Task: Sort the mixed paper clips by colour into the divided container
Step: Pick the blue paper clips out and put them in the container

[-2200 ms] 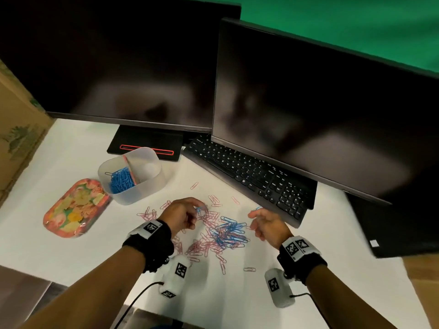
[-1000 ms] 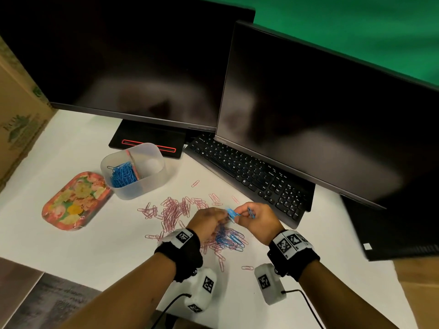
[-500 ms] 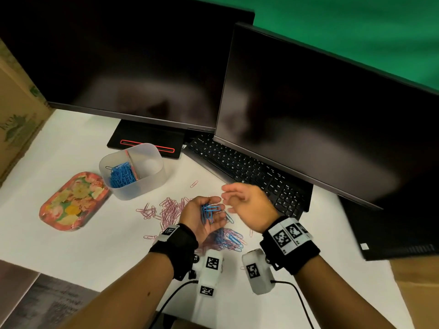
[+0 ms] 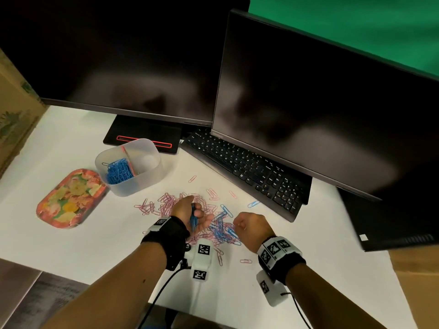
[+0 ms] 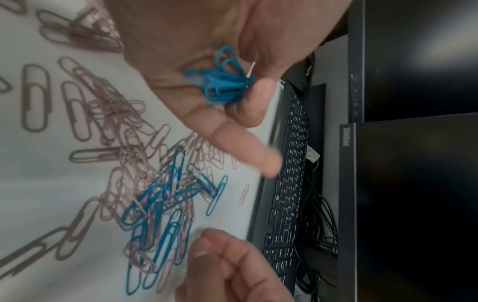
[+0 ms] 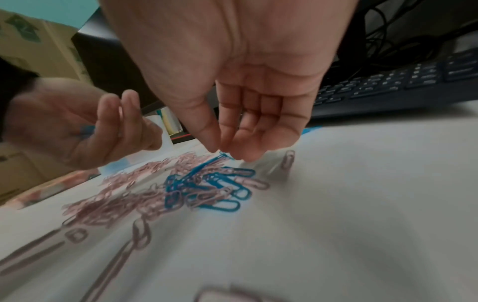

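Note:
Pink and blue paper clips (image 4: pixel 221 227) lie mixed on the white table; they also show as a pile (image 5: pixel 165 196) in the left wrist view and as a pile (image 6: pixel 207 183) in the right wrist view. My left hand (image 4: pixel 190 213) hovers over the pink clips and grips a bunch of blue clips (image 5: pixel 222 81) in its curled fingers. My right hand (image 4: pixel 251 226) reaches down to the pile, and its fingertips (image 6: pixel 234 156) pinch the raised end of one blue clip (image 6: pixel 207 165). The translucent divided container (image 4: pixel 133 186) stands at the back left. Blue clips (image 4: pixel 117 173) fill its left compartment, and its right compartment looks empty.
A black keyboard (image 4: pixel 244 167) runs diagonally just behind the pile, under two dark monitors (image 4: pixel 308 96). A floral tin (image 4: pixel 69 199) lies left of the container. A cardboard box (image 4: pixel 11 110) borders the table's left side. Single clips (image 4: pixel 245 261) lie near the front.
My right hand left its place above the left palm and dropped right to the pile. The left hand's fingers closed round the blue clips that lay in its palm.

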`<state>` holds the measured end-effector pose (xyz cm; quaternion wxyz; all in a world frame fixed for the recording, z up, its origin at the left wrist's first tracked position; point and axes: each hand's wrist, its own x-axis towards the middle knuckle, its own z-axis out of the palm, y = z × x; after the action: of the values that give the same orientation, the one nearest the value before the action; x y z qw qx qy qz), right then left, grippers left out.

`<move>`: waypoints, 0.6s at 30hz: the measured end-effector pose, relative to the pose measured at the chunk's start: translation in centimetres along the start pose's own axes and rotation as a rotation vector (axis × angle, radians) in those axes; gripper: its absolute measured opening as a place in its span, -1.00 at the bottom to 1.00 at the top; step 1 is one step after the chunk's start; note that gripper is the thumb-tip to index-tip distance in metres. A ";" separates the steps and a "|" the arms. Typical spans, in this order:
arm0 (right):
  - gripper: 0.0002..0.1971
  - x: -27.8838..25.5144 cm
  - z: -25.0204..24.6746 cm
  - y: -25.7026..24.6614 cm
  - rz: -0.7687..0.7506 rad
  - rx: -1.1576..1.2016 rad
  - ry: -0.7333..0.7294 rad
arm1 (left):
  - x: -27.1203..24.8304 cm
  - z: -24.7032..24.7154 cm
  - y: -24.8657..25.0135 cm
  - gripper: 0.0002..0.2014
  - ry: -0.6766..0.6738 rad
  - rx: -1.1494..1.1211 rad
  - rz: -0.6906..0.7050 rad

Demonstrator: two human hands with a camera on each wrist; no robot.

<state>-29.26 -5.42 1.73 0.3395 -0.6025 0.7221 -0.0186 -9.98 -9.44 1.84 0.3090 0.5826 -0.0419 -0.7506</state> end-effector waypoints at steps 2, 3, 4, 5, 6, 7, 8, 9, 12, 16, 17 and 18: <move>-0.84 0.8 -0.2 -0.5 0.005 0.010 0.017 | -0.1 -0.1 0.1 -0.59 0.004 0.051 -0.010; -0.82 1.3 -0.3 -0.7 0.000 -0.005 0.019 | -0.1 -0.2 0.3 -0.62 0.007 0.085 -0.018; -0.79 1.9 -0.4 -1.1 -0.006 -0.031 0.016 | -0.1 -0.1 0.5 -0.64 0.009 0.133 -0.031; -0.77 2.4 -0.4 -1.4 -0.010 -0.063 0.019 | 0.0 -0.1 0.6 -0.67 0.017 0.210 -0.029; -0.74 2.9 -0.4 -1.8 -0.006 -0.100 0.019 | 0.1 0.2 0.7 -0.70 0.029 0.315 -0.003; -0.72 3.4 -0.3 -2.0 -0.005 -0.133 0.016 | 0.1 0.5 0.8 -0.73 0.049 0.450 0.058; -0.71 3.7 -0.1 -2.3 0.001 -0.165 0.005 | 0.1 0.9 0.7 -0.76 0.077 0.616 0.148; -0.72 4.0 0.0 -2.5 0.007 -0.194 -0.005 | 0.1 1.2 0.5 -0.79 0.119 0.807 0.254; -0.78 4.3 0.1 -2.9 0.057 -0.215 -0.017 | 0.5 2.1 -0.1 -0.90 0.132 1.197 0.484; -0.77 4.1 0.2 -2.9 0.069 -0.250 0.000 | 1.7 3.2 -0.6 -0.93 0.143 1.493 0.552; -0.78 4.0 0.3 -2.7 0.070 -0.250 -0.002 | 2.0 3.5 -0.8 -0.88 0.132 1.577 0.557; -0.80 3.9 0.3 -2.6 0.068 -0.234 -0.004 | 2.1 3.7 -1.1 -0.85 0.129 1.635 0.552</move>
<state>-27.00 -9.45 0.78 0.2688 -0.6131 0.7387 0.0786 -14.07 -10.77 0.77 -0.0338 0.6323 -0.6910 -0.3486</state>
